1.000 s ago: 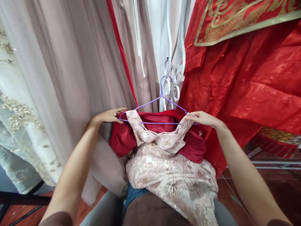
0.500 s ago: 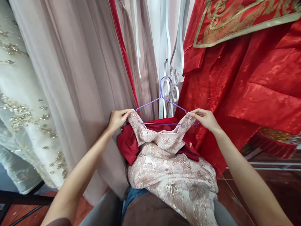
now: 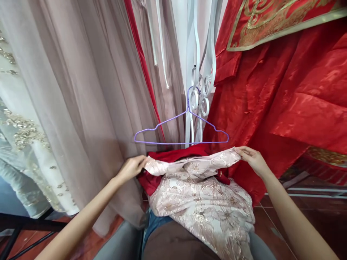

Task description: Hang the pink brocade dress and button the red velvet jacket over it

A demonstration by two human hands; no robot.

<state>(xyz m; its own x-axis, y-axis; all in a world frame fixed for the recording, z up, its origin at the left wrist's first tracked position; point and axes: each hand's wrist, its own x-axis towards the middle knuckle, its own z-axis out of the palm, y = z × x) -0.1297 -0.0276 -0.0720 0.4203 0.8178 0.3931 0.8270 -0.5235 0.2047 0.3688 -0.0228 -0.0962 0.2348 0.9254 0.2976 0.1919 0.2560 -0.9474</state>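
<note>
A pale pink brocade dress [image 3: 200, 206] with metallic flower patterns lies across my lap. My left hand [image 3: 132, 167] pinches its left shoulder strap, and my right hand [image 3: 251, 157] pinches the right one, so the neckline is pulled out wide between them. Just above the neckline a purple wire hanger [image 3: 173, 143] hangs bare, apart from the dress, its hook at a white scrolled metal stand. Dark red cloth [image 3: 173, 156] with a puffed sleeve shows behind and beside the bodice.
Greyish-pink sheer drapes [image 3: 89, 90] hang at the left, beside a white beaded gown [image 3: 40, 162]. Red satin garments [image 3: 271, 83] with gold trim hang at the right. The white scrolled metal stand [image 3: 207, 106] rises ahead. A black metal frame [image 3: 29, 224] is low at left.
Both straps have come off the hanger. My hands have moved down and farther apart, stretching the neckline, while the hanger now hangs free above it.
</note>
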